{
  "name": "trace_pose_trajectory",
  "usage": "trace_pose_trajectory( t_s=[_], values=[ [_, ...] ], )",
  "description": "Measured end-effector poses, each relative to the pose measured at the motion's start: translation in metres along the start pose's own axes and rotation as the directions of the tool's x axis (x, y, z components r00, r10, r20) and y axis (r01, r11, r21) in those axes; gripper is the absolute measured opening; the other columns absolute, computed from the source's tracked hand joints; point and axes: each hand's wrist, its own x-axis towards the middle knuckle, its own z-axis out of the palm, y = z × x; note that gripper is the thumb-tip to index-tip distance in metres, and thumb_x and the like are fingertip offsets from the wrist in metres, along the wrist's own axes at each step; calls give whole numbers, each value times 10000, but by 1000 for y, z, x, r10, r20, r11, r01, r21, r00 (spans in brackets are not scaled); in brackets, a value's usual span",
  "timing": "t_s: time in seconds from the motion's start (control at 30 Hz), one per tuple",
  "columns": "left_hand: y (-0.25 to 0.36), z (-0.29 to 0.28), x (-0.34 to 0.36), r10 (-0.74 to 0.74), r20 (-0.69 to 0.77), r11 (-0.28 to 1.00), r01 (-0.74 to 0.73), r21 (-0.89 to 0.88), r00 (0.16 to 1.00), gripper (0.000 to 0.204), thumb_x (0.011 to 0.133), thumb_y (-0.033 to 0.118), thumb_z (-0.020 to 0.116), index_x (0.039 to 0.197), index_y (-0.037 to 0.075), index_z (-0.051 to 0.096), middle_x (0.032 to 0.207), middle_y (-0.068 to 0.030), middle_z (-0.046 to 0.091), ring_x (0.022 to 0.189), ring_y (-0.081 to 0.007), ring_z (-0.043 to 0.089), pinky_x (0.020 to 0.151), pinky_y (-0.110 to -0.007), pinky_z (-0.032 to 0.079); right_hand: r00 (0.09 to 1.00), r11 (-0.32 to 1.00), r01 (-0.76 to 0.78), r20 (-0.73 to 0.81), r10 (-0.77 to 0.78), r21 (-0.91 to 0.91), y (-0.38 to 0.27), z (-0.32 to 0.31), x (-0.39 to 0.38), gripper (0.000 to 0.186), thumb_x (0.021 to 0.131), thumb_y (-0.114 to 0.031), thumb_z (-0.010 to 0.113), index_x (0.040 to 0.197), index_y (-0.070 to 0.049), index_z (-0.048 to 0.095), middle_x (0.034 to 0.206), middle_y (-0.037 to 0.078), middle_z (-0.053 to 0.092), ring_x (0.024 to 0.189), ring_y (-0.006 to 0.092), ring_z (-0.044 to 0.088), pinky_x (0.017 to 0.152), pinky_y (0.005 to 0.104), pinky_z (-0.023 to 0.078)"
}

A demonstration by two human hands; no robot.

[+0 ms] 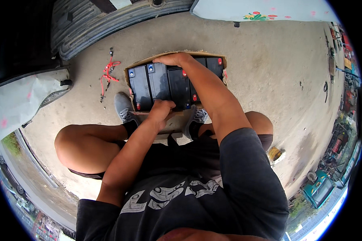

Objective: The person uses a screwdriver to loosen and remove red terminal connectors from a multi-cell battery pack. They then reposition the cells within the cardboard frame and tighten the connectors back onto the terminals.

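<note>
A torn cardboard box [177, 53] on the concrete holds several black batteries standing in a row, with blue and red terminal caps. The second battery from the left [160, 82] looks slightly higher than its neighbours. My right hand [173, 59] grips its far end, fingers hooked over near the blue terminal. At its near end my left hand [161, 110] has its fingers bent against the battery, and the fingertips are partly hidden. The leftmost battery [139, 87] sits beside it, and another dark battery [179, 87] stands on its right, partly under my right forearm.
Red cables with dark connectors [107, 74] lie on the floor left of the box. My shoes [124, 106] flank its near side. A ridged grey vehicle bed [120, 28] and a pale panel with printed flowers [261, 11] are beyond. A yellow roll [275, 153] lies at right.
</note>
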Motion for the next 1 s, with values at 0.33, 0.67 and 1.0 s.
trace_pose_trajectory(
  t_s=[0.33,0.67,1.0],
  values=[
    [7,-2,9,-152,-27,974,145,-176,988,309,824,20,609,1104,-76,516,1266,-248,466,1262,-406,456,1086,-491,408,991,989,105,-69,-112,-99,-18,-6,-43,726,874,-588,564,1476,-196,457,1571,91,361,1406,290,381,1122,413,339],
    [-89,-5,43,819,-13,376,-520,767,574,110,807,27,613,905,-23,621,776,-192,635,735,-317,656,694,-433,534,986,982,155,-52,-161,-112,-17,-7,-50,737,882,-613,528,1468,-170,468,1568,88,370,1417,281,372,1141,394,312],
    [-12,35,-5,596,393,-349,-216,912,700,252,760,158,722,945,41,597,913,-136,624,876,-340,641,712,-451,510,993,982,118,-14,-121,-148,-17,-9,-47,742,874,-626,520,1467,-184,469,1563,89,374,1414,291,376,1147,402,307]
  ],
)
